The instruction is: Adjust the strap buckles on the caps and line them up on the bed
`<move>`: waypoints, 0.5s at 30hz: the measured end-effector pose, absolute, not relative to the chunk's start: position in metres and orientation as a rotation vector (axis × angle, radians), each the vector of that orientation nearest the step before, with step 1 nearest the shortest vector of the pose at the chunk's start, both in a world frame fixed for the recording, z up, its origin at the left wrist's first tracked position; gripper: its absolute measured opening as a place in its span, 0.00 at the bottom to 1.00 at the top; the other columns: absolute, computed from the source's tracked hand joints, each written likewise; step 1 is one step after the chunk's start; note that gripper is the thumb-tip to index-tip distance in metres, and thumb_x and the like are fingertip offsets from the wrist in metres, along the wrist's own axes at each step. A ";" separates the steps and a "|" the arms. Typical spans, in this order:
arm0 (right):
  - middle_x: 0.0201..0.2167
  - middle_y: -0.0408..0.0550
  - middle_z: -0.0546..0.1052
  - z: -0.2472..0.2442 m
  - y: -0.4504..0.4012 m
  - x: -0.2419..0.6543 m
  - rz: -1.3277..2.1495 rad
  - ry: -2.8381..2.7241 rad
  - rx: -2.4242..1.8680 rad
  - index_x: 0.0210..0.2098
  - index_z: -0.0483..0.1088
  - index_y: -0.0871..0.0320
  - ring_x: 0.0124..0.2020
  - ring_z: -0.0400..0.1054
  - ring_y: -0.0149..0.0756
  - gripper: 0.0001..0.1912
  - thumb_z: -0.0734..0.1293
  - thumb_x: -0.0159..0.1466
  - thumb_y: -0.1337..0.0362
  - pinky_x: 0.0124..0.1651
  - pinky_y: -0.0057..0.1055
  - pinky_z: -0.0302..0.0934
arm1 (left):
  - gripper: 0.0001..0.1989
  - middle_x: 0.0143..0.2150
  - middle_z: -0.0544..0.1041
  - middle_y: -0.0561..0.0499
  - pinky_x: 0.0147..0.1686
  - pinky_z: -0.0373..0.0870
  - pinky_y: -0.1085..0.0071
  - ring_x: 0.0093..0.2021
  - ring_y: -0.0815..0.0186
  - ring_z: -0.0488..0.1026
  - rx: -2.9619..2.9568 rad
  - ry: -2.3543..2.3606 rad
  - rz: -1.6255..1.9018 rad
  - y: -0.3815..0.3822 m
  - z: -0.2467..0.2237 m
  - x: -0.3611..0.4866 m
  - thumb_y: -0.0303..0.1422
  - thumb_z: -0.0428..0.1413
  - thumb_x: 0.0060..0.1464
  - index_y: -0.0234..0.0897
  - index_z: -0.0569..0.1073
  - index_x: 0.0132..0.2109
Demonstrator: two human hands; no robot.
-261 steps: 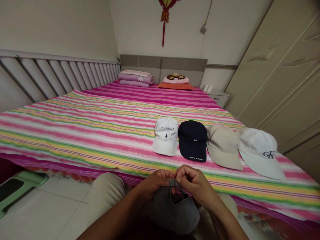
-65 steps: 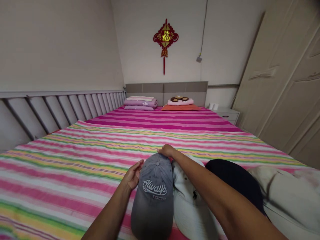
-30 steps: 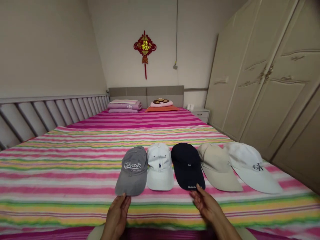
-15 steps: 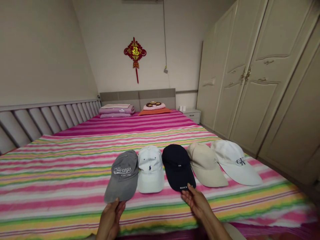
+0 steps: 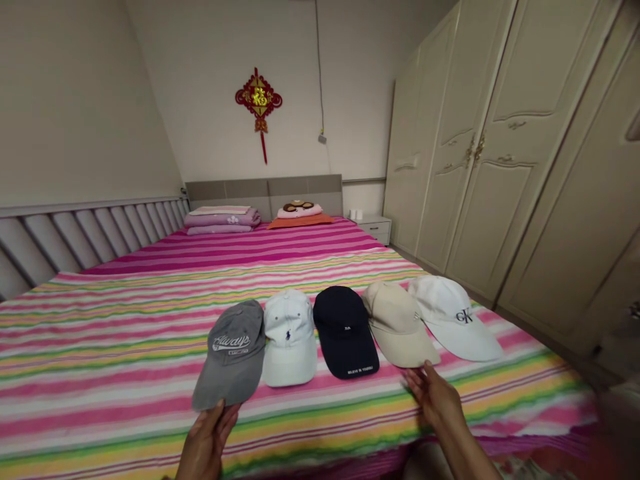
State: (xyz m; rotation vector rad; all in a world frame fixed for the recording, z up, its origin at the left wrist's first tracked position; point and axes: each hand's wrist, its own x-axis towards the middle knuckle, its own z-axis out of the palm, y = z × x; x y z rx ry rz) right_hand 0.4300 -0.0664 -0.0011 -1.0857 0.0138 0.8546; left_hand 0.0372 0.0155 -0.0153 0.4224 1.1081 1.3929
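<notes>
Five caps lie in a row on the striped bedspread. At the left is a grey cap (image 5: pixel 234 353); my left hand (image 5: pixel 213 430) pinches the edge of its brim between thumb and fingers. Beside it lie a white cap with a small dark logo (image 5: pixel 290 340), a navy cap (image 5: pixel 345 333), a beige cap (image 5: pixel 400 327) and a white CK cap (image 5: pixel 455 320). My right hand (image 5: pixel 436 399) is at the front edge of the beige cap's brim, thumb and fingers apart; whether it touches the brim is hard to tell.
The striped bedspread (image 5: pixel 125 347) covers the bed. Folded purple bedding (image 5: pixel 223 220) and an orange pillow (image 5: pixel 300 221) lie by the headboard (image 5: pixel 305 190). A railing (image 5: pixel 100 233) runs along the left; a nightstand (image 5: pixel 376 228) and wardrobe (image 5: pixel 450 153) stand at the right.
My right hand has moved right, from the navy cap's brim to the beige cap's brim. My left hand remains on the grey brim. The view has shifted slightly.
</notes>
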 end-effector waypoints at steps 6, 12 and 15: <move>0.12 0.37 0.69 0.002 -0.052 0.444 0.927 -0.015 -1.109 0.25 0.58 0.56 0.15 0.67 0.30 0.11 0.65 0.52 0.75 0.23 0.23 0.68 | 0.05 0.29 0.75 0.53 0.33 0.73 0.74 0.31 0.66 0.75 0.422 1.125 1.395 0.015 -0.015 0.037 0.20 0.50 0.50 0.33 0.68 0.31; 0.11 0.39 0.69 0.005 -0.059 0.450 0.997 -0.108 -1.180 0.24 0.60 0.58 0.14 0.65 0.27 0.09 0.63 0.54 0.77 0.23 0.21 0.67 | 0.06 0.30 0.75 0.54 0.33 0.72 0.74 0.30 0.68 0.75 0.423 1.140 1.388 0.015 -0.013 0.039 0.20 0.50 0.50 0.34 0.68 0.31; 0.12 0.46 0.71 0.006 -0.069 0.463 1.061 -0.154 -1.260 0.23 0.62 0.61 0.13 0.66 0.32 0.07 0.66 0.52 0.73 0.18 0.26 0.66 | 0.06 0.31 0.75 0.54 0.33 0.72 0.74 0.31 0.68 0.75 0.401 1.146 1.386 0.015 -0.012 0.040 0.20 0.50 0.50 0.34 0.68 0.31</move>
